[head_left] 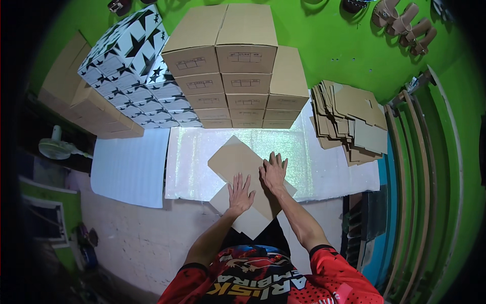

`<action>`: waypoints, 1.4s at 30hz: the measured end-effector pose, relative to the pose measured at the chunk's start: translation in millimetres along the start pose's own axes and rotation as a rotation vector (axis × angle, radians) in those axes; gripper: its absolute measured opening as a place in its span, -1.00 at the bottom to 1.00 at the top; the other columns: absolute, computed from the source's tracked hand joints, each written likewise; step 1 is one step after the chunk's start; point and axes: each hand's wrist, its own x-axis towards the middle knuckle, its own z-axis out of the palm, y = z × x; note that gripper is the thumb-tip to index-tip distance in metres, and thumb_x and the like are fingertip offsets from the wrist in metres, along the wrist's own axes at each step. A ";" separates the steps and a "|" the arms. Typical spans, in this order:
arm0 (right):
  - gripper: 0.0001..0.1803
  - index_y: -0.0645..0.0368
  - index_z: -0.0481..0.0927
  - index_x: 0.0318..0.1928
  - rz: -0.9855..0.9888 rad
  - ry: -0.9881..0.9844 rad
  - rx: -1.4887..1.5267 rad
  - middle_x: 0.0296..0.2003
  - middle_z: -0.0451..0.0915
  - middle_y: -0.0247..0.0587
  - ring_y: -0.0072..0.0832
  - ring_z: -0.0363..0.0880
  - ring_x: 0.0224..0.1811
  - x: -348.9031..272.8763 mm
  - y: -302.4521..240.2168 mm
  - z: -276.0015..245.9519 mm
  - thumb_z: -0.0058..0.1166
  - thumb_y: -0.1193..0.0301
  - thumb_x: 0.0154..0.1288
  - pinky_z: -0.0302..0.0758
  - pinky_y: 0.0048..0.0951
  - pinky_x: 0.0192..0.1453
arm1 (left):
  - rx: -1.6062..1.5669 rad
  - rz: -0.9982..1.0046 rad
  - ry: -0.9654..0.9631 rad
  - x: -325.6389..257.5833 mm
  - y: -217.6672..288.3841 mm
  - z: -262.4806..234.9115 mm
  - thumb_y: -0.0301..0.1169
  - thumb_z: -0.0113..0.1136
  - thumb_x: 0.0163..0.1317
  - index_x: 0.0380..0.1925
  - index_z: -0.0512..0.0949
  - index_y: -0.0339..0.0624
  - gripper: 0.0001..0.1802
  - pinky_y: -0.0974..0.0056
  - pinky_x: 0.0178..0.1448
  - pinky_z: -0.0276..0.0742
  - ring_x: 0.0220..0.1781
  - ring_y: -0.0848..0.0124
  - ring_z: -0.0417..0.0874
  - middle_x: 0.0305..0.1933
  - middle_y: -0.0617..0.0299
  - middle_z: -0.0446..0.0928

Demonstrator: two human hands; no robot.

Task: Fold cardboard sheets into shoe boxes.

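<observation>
A flat piece of brown cardboard (235, 156) lies in front of the person, turned so that its corners point like a diamond. Its far part rests on a shiny white sheet (186, 167), and its near part sticks out past the sheet's front edge, over the person's lap.

The left hand (241, 195) lies palm down near the middle of the cardboard, with its fingers spread wide. The right hand (274, 175) is open too — its fingers are a bit bent and spread, and it sits at the right side of the cardboard. Neither hand has its fingers wrapped around anything. The fold lines are hard to see from up here, so I can't tell just how the parts join.

The step in hand looks like pressing the cardboard flat. I think the next move calls for steady, even hands, because the near end has no sheet under it.

Behind the sheet stands a tall stack of brown boxes (245, 83). White boxes with black stars (134, 48) are piled to their left. On the right is a messy heap of flat cardboard (359, 104) — and sandals (401, 23) hang on the green wall (314, 30).
</observation>
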 end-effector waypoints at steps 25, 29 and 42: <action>-0.34 0.11 0.64 0.36 0.119 0.071 0.206 0.54 0.30 0.29 0.28 0.17 0.61 -35.6 36.2 -66.9 0.04 -0.11 0.55 -0.06 0.37 0.66 | -0.218 -0.003 0.202 5.7 86.6 -29.8 -0.28 -0.25 0.64 0.68 -0.10 -0.29 -0.28 -0.61 0.61 -0.45 0.82 -0.03 -0.29 0.79 -0.10 -0.22; -0.31 -0.05 0.48 0.52 -0.124 -0.018 0.112 0.67 0.07 0.04 0.18 -0.01 0.70 -59.3 32.7 -74.6 -0.01 -0.13 0.58 -0.10 0.33 0.70 | -0.235 0.100 0.184 -15.7 82.6 -56.7 -0.28 -0.27 0.66 0.70 -0.09 -0.21 -0.30 -0.56 0.64 -0.47 0.82 0.06 -0.22 0.80 -0.01 -0.16; -0.01 -0.44 0.24 0.62 -0.723 -0.072 -0.029 0.69 0.08 -0.39 -0.15 0.00 0.74 -92.4 25.5 -74.2 0.35 0.38 0.22 -0.15 0.24 0.78 | -0.383 0.307 0.121 -57.1 52.8 -126.9 -0.25 -0.32 0.70 0.69 0.03 -0.11 -0.37 -0.34 0.74 -0.40 0.76 0.04 0.09 0.73 0.00 0.13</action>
